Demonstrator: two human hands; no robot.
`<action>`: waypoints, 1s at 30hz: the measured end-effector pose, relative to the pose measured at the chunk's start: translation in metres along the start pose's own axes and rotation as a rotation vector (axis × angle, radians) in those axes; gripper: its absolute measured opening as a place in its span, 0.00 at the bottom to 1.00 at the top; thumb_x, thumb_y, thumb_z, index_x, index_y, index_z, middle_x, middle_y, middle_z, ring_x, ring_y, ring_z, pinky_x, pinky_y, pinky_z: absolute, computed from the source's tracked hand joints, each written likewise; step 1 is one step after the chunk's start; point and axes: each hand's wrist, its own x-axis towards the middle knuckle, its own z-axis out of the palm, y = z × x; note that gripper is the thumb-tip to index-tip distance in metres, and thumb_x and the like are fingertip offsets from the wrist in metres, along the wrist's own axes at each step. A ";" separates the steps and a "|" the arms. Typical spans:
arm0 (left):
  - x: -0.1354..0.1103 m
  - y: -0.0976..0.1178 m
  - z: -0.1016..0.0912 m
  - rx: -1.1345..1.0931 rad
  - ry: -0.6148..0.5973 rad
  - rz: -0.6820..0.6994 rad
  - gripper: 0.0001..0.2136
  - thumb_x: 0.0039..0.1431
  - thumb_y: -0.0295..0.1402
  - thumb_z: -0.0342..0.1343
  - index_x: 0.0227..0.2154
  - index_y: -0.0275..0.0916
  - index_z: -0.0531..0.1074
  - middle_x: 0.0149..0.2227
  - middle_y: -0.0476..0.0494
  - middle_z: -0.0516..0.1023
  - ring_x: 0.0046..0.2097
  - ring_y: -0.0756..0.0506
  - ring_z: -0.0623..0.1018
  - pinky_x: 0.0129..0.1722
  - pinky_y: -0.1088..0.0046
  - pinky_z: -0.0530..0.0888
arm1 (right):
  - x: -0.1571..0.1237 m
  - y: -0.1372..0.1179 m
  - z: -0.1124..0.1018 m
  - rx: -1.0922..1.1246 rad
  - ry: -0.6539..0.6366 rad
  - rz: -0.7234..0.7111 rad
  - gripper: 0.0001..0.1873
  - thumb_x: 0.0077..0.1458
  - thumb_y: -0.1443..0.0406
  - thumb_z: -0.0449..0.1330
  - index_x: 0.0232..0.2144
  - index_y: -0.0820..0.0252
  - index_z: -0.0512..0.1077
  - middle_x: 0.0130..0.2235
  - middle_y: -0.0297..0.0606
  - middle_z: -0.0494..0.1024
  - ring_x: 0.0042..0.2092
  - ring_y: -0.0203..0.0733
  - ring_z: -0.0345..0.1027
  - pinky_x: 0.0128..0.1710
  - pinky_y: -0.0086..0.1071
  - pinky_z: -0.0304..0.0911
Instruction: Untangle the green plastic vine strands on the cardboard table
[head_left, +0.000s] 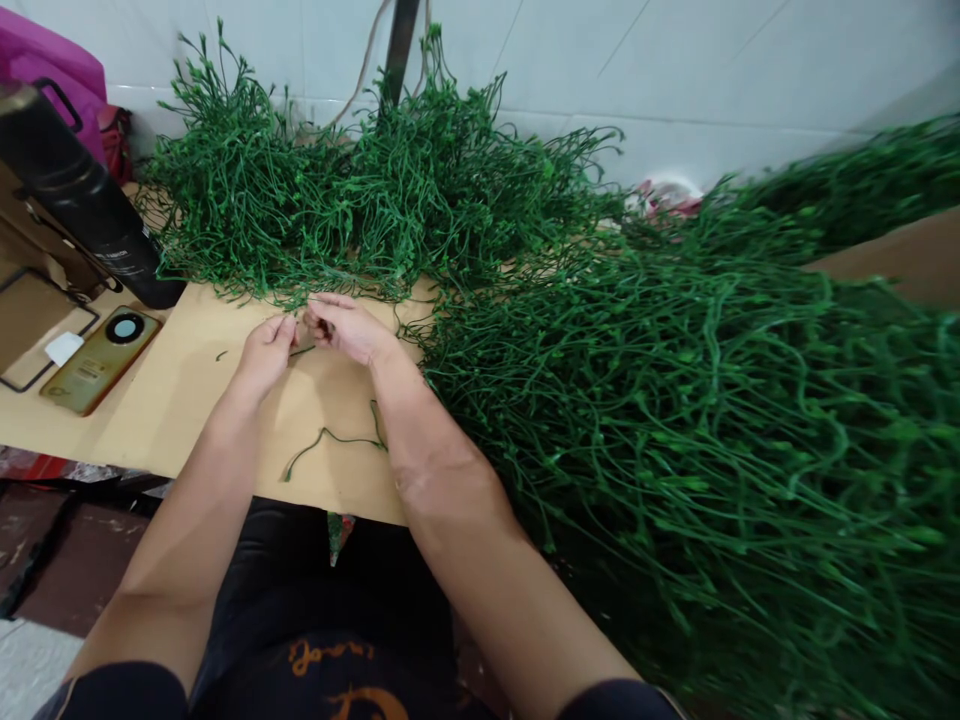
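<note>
My left hand (271,350) and my right hand (346,326) meet over the tan board, fingertips pinched close together. Between them is a thin green plastic-looking plant stem (302,351), mostly covered by the fingers; a short dark length of it shows below. My right hand's fingers are curled, with something dark in their shadow. Nearer to me, a loose stem (330,436) with a small bud-like end lies on the board (217,420). Just beyond the hands is a thick heap of similar green stems (375,200).
A larger pile of green stems (712,400) spreads along the right side, close to my right forearm. On the left are a phone (101,362), a black bottle (82,190) and a wire-framed brown item (37,320). A tiled wall (675,70) with a dark post (400,50) stands behind.
</note>
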 end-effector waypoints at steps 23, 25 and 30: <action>-0.011 0.008 0.001 0.178 -0.140 0.083 0.15 0.58 0.32 0.48 0.16 0.38 0.60 0.18 0.52 0.59 0.24 0.51 0.60 0.28 0.74 0.58 | 0.014 0.007 -0.002 -0.516 0.338 -0.298 0.23 0.53 0.66 0.58 0.15 0.60 0.50 0.19 0.26 0.46 0.25 0.27 0.42 0.27 0.27 0.41; -0.025 0.015 0.005 0.111 -0.218 0.134 0.16 0.58 0.39 0.48 0.17 0.39 0.59 0.18 0.52 0.58 0.24 0.51 0.60 0.28 0.74 0.59 | 0.017 0.009 -0.012 -0.551 0.425 -0.323 0.22 0.53 0.66 0.58 0.15 0.60 0.51 0.19 0.26 0.48 0.25 0.28 0.42 0.28 0.27 0.42; -0.053 0.023 0.014 0.178 -0.396 0.203 0.15 0.58 0.43 0.46 0.20 0.40 0.60 0.20 0.51 0.61 0.25 0.50 0.62 0.28 0.74 0.60 | 0.017 0.009 -0.037 -0.451 0.683 -0.334 0.20 0.56 0.63 0.55 0.17 0.58 0.51 0.20 0.26 0.47 0.25 0.29 0.42 0.27 0.28 0.42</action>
